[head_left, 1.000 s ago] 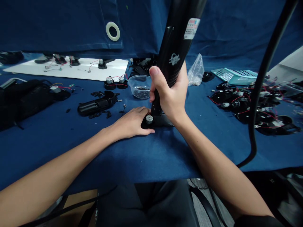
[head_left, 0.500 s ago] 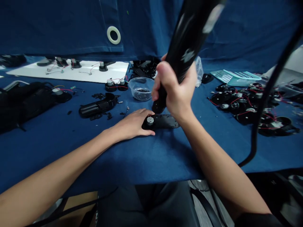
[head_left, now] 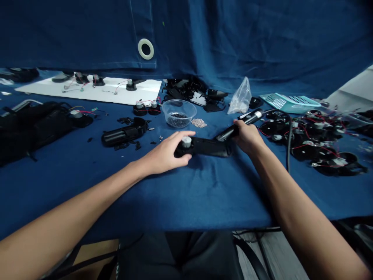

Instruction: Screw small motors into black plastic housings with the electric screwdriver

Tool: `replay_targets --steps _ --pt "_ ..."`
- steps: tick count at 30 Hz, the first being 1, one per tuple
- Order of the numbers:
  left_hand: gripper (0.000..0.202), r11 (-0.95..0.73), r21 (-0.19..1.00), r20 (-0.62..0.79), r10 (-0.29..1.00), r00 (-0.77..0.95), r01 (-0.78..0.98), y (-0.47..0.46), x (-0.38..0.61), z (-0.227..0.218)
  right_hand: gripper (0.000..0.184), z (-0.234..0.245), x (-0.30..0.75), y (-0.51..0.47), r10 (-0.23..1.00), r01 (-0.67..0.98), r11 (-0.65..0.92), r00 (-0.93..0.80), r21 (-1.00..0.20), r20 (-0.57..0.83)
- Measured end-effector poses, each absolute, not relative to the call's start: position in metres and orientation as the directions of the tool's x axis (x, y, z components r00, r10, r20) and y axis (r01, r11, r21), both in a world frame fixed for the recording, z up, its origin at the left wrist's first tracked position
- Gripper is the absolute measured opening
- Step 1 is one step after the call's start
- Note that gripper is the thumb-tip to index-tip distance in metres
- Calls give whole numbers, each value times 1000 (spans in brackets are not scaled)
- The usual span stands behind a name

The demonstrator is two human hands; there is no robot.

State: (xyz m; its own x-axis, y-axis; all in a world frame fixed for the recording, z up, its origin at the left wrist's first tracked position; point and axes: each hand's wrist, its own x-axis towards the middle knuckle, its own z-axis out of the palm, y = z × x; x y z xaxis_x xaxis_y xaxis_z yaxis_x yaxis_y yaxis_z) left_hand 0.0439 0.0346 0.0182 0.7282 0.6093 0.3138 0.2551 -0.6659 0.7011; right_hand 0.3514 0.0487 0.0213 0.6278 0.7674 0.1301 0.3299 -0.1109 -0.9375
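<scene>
My left hand [head_left: 166, 155] is curled around the round end of a black plastic housing [head_left: 208, 147], thumb on the near side and fingers on the far side. A silvery motor [head_left: 186, 142] stands up from that end. My right hand [head_left: 249, 137] is closed on a black electric screwdriver [head_left: 229, 133], now low over the cloth and lying slantwise just beyond the housing's right end. Whether the screwdriver rests on the cloth I cannot tell. Past the housing are a clear bowl [head_left: 178, 113] of small dark screws and a little heap of silvery screws [head_left: 199, 123].
A black housing part [head_left: 125, 134] lies left among small black pieces. Several motor assemblies with red wires [head_left: 319, 134] crowd the right, before a turquoise basket [head_left: 291, 102]. At the back are a clear plastic bag [head_left: 240, 97] and a white board [head_left: 110, 95]. The screwdriver's cable [head_left: 289, 147] trails at right.
My right hand has brought the screwdriver down from upright over the housing to a low slant at the right. The housing's right end has lifted or turned slightly; my left hand keeps its hold.
</scene>
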Motion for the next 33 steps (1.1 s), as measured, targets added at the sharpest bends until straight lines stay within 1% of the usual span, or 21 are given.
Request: replay_targets --steps 2,3,4,6,7,8,9,10,11,12,13,14,15,17,18,19,22,25,30,33 --pt "59 -576 803 357 670 651 152 38 44 20 26 17 359 45 764 380 -291 645 -878 26" --pt "56 -509 856 354 703 617 88 40 44 20 34 18 361 43 757 410 -364 653 -836 -9" --pt "53 -431 902 333 732 594 25 42 44 20 42 20 360 42 765 477 -415 644 -775 -13" --pt "48 -282 956 273 774 571 -76 44 46 22 52 28 354 38 782 649 -505 623 -569 16" --pt "48 -224 969 243 785 570 -105 44 46 23 54 33 349 34 796 722 -504 601 -473 69" --pt "48 -183 976 219 790 573 -120 44 47 24 54 39 341 29 817 778 -457 559 -431 141" --pt "49 -163 979 205 790 578 -123 42 48 25 54 45 332 23 842 817 -348 488 -460 229" --pt "51 -161 980 198 787 585 -115 41 48 26 56 51 322 16 862 822 -171 392 -543 322" --pt "53 -173 980 195 783 591 -95 39 48 27 58 57 311 8 887 763 69 249 -643 390" --pt "56 -195 979 195 782 592 -65 38 48 28 62 63 301 0 898 644 279 87 -712 431" --pt "58 -225 974 198 783 589 -29 37 48 29 63 68 291 -7 896 533 402 -60 -745 440" --pt "60 -256 967 204 786 583 8 36 48 29 59 72 282 -12 889 463 453 -168 -761 427" --pt "61 -282 959 209 786 582 37 35 48 29 51 75 275 -17 881 435 473 -224 -766 417" --pt "60 -323 944 226 774 592 62 35 47 29 28 78 265 -21 882 448 472 -256 -760 397" --pt "59 -339 939 235 764 601 64 36 46 30 21 78 263 -22 881 454 474 -252 -755 401" --pt "59 -351 934 241 755 610 65 36 46 30 17 78 262 -22 879 455 477 -254 -752 404" --pt "60 -370 925 235 738 633 89 36 44 31 14 77 264 -21 874 442 485 -277 -755 399" --pt "60 -382 918 228 731 644 109 35 43 32 14 76 265 -20 875 430 480 -294 -765 384" --pt "59 -429 893 262 739 620 135 34 43 31 17 73 266 -19 886 411 459 -274 -788 373" --pt "56 -360 929 232 744 626 85 36 44 28 19 72 266 -19 887 388 458 -253 -800 386"
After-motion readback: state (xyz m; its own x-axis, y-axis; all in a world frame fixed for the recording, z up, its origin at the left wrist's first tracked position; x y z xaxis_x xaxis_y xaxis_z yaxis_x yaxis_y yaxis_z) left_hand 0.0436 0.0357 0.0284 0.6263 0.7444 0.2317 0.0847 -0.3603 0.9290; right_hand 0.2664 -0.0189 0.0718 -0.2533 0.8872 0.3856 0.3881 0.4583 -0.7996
